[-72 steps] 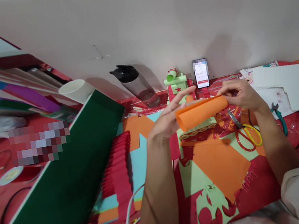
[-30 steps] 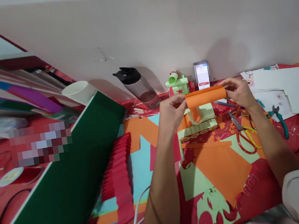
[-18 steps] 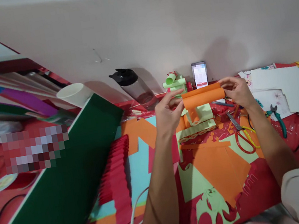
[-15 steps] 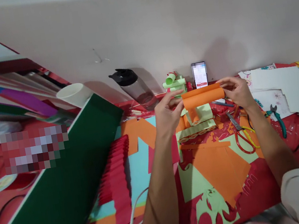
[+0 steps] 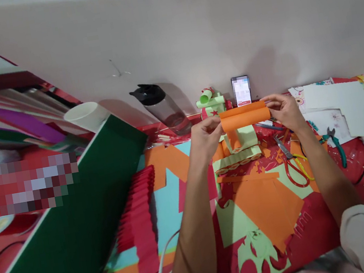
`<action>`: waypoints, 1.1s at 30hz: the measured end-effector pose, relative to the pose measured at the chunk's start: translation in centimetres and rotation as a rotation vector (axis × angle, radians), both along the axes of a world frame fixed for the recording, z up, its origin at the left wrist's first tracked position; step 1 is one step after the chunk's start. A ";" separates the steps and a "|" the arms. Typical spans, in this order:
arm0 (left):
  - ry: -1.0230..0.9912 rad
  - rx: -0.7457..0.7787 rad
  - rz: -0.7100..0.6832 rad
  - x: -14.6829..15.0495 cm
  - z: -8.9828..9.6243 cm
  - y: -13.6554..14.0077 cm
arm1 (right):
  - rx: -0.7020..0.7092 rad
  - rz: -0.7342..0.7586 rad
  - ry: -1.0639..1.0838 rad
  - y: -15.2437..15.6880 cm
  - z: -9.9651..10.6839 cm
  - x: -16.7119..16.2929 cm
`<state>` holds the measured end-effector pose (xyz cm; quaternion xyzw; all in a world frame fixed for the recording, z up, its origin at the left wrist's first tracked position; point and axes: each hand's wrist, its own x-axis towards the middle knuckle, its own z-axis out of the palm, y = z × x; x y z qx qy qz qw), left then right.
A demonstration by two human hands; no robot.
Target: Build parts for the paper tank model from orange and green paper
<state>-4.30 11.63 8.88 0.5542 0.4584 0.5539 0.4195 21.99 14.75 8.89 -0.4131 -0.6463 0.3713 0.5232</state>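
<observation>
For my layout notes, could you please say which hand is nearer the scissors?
Right: the right hand is just beyond the scissors, at the right end of the orange roll; the left hand is farther off, to their left.

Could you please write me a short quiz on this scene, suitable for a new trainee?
1. What do the left grip and the right grip hold between them?
2. True or false: as the wearer sees it, the pliers lie to the right of the scissors.
3. Which describes the scissors' handles? (a) both red (b) one red, one yellow (c) both green

Key: 1. A rolled orange sheet. 2. True. 3. (b).
</observation>
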 end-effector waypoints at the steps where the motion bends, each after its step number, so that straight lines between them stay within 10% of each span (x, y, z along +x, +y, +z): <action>1: 0.014 -0.003 0.003 0.0 0.0 0.0 | -0.023 0.010 -0.002 0.2 -0.1 0.0; 33: 0.041 -0.028 0.039 -0.7 -0.5 0.4 | -0.006 -0.039 0.054 0.3 -1.1 -1.3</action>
